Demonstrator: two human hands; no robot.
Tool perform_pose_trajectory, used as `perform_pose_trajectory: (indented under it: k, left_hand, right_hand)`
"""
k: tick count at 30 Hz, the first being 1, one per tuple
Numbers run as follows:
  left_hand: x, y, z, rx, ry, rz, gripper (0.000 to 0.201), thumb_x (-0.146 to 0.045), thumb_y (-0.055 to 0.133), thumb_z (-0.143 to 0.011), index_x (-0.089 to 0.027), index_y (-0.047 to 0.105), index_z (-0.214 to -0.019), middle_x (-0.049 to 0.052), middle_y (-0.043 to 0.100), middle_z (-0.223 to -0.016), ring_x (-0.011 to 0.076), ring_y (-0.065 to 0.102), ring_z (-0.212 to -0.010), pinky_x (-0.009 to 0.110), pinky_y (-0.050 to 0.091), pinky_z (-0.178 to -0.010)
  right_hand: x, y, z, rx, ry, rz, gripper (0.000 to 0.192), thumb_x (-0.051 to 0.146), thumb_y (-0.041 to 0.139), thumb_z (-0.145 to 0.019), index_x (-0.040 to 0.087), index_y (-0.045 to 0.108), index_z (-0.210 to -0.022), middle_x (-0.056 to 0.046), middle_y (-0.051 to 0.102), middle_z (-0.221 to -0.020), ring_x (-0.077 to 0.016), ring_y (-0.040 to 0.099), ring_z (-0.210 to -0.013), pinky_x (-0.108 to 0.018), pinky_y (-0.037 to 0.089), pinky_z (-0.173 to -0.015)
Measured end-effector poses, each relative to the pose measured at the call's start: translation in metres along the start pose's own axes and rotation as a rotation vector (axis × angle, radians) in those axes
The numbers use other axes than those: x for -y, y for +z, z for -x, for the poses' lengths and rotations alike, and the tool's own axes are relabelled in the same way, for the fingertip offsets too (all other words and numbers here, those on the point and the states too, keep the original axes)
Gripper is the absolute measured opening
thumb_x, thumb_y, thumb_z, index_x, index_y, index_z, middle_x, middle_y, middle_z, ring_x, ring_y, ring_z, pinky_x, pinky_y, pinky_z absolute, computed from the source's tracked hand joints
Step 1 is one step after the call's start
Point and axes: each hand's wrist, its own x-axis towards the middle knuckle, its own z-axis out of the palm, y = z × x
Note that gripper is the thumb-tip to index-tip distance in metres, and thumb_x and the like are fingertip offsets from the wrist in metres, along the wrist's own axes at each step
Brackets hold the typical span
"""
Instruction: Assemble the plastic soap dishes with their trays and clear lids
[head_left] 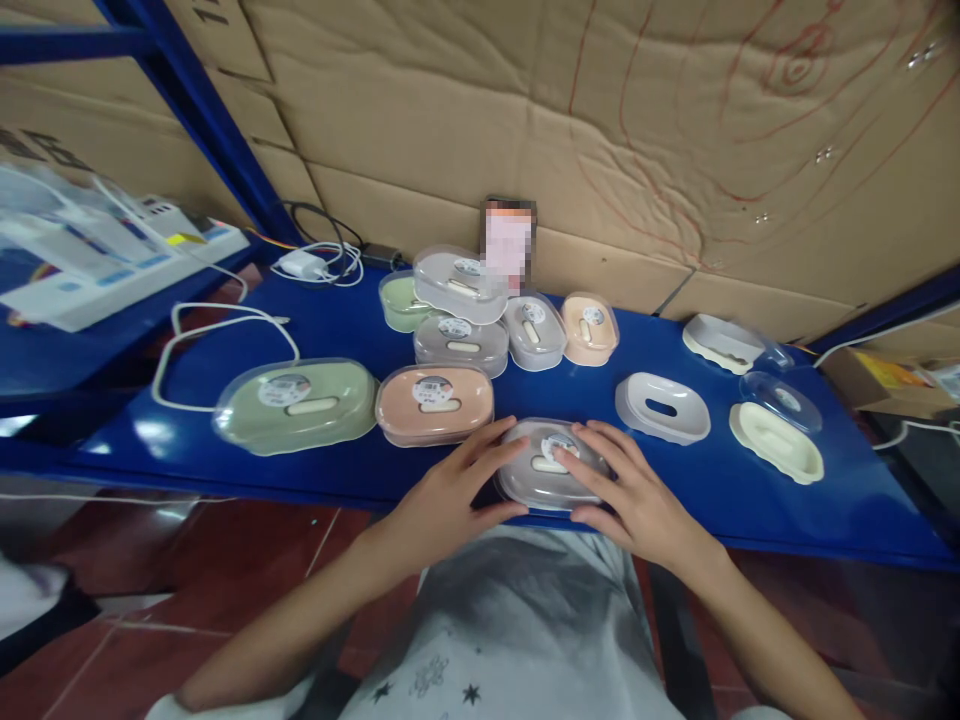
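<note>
A grey soap box with a clear lid (549,468) sits at the front edge of the blue shelf (360,470). My left hand (450,495) holds its left side, thumb under the front and fingers spread over the lid. On its right side rests my right hand (637,490), fingers on top of the lid. Just left of it lie a pink lidded box (435,403) and a green lidded box (296,405).
Several more lidded boxes are stacked at the back centre (461,285). A white tray (662,407), a cream tray (776,442) with a loose clear lid (780,398) and another white tray (724,340) lie to the right. A charger and cables (311,264) sit back left. Cardboard wall behind.
</note>
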Motion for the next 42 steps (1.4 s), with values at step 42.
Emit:
perform_pose_trajectory:
  k: [42]
  left_hand:
    - [-0.004,-0.002,0.0,0.041,0.02,-0.016,0.033,-0.031,0.064,-0.105,-0.027,0.066,-0.138,0.009,0.064,-0.15,0.0249,0.07,-0.132,0.048,0.061,-0.112]
  right_hand:
    - [-0.133,-0.045,-0.089,-0.165,0.337,0.2,0.081,0.058,0.051,-0.109,0.022,0.018,-0.174,-0.018,0.017,-0.18,-0.0395,0.015,-0.167,-0.07,0.009,-0.131]
